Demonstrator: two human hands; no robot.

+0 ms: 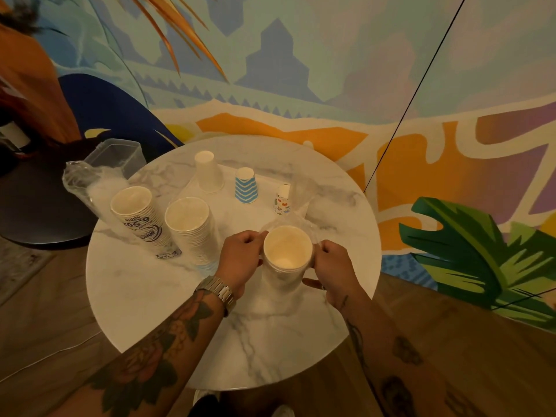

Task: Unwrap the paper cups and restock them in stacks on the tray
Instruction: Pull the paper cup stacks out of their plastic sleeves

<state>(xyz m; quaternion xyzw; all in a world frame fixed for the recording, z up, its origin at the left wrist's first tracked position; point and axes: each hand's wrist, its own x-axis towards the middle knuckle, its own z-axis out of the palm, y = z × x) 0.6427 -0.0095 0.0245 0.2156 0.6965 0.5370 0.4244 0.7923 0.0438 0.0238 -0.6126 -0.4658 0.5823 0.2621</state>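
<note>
- Plastic wrapper [281, 281] on cup stack [287, 251]: our left grip [242, 260] and right grip [332, 266] pinch it at the rim.
- Risk: uneven tugging could topple our stack.

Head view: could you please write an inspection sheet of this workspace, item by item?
Surface: round marble table.
Job's things: held stack, middle stack, left stack, all upright; white cup, striped cup, small cup, upside down.
Clutter: clear box, loose wrap by the table's left edge.
Grippers: left hand and right hand grip the held stack near its rim.
Cables: thin black line across the wall, maybe a cable.
Surroundings: mural, dark table, wood floor.
</note>
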